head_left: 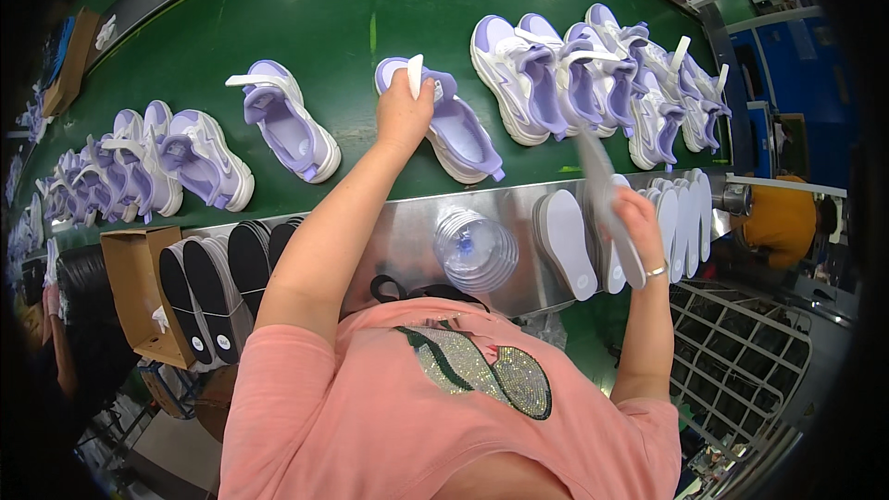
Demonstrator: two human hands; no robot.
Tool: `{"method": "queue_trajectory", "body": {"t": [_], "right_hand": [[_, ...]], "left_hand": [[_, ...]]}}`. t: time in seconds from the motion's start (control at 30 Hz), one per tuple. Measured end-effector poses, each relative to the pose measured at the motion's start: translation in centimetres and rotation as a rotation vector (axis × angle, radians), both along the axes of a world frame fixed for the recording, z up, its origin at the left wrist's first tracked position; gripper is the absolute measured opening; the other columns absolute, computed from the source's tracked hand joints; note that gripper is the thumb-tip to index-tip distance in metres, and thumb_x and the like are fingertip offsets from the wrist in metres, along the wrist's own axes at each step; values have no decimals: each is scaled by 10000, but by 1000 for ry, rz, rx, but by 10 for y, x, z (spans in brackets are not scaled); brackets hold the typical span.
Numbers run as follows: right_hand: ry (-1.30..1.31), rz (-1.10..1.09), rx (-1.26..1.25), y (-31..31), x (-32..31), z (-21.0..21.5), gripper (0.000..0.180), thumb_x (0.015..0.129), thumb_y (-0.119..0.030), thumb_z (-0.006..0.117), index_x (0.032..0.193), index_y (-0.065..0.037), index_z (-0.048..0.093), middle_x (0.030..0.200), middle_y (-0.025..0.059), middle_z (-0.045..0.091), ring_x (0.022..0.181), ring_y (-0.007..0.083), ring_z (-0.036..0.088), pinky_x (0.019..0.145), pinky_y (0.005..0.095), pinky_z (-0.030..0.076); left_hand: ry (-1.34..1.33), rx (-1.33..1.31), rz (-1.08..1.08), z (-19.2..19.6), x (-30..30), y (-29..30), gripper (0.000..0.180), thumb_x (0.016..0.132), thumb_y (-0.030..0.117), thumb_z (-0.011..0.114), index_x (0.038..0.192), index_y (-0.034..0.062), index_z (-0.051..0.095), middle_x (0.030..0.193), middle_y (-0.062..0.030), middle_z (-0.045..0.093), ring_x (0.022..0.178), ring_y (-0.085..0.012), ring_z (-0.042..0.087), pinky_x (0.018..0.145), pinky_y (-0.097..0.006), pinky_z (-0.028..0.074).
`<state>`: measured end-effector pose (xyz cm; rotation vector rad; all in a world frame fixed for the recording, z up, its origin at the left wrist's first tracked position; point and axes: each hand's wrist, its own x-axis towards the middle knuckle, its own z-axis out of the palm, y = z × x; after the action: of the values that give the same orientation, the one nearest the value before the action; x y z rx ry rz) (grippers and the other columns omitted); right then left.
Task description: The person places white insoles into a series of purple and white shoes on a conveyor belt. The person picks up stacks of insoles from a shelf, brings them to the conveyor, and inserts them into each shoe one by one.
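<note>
A white and lilac sneaker [463, 134] lies on the green belt in front of me. My left hand [405, 113] is closed on its upper, with the white strap standing up between the fingers. Held in my right hand [639, 224] is a pale insole [602, 190], tilted and slightly blurred, with its far end near the row of sneakers on the right. Beneath that hand stand stacks of pale grey insoles [567, 245] on the metal ledge. To the left of the gripped shoe sits another sneaker [289, 130], its strap folded out and its lining showing.
More white and lilac sneakers [199, 162] are lined up at the left, and others [519, 79] crowd the right. A clear plastic container [474, 248] rests on the metal ledge [398, 222]. Black insoles [208, 287] and a cardboard box [139, 292] are near my left elbow. A wire basket [741, 352] is at the right.
</note>
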<state>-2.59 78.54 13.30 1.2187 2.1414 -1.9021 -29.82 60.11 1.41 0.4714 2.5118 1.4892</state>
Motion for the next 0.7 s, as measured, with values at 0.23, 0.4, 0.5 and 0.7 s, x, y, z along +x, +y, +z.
{"method": "queue_trajectory", "body": {"t": [0.23, 0.4, 0.5, 0.7], "right_hand": [[-313, 869, 552, -63, -162, -42, 232, 678, -209, 533, 729, -3, 628, 848, 192, 569, 697, 330, 574, 629, 386, 457], [3, 891, 1196, -88, -176, -87, 150, 644, -151, 577, 725, -27, 604, 822, 179, 549, 702, 323, 572, 677, 405, 451], [53, 889, 1375, -85, -156, -64, 162, 634, -167, 586, 739, -46, 565, 777, 130, 546, 676, 277, 568, 685, 408, 429], [-144, 1073, 1323, -79, -147, -32, 160, 613, -181, 586, 713, -58, 570, 715, 98, 569, 662, 242, 569, 579, 340, 466]], "left_hand": [[64, -8, -20, -1, 5, -1, 265, 781, 258, 536, 925, 44, 474, 760, -215, 582, 722, -400, 554, 627, -456, 428], [-9, -8, 48, -6, 3, 0, 214, 789, 190, 545, 925, 37, 483, 757, -211, 578, 726, -393, 561, 607, -415, 442], [-30, -49, 71, -4, 6, 6, 214, 787, 193, 545, 910, 35, 471, 766, -223, 573, 733, -415, 546, 617, -447, 432], [-2, -35, 74, -7, 6, 2, 226, 791, 195, 539, 932, 34, 465, 774, -227, 574, 744, -414, 546, 621, -448, 430]]}}
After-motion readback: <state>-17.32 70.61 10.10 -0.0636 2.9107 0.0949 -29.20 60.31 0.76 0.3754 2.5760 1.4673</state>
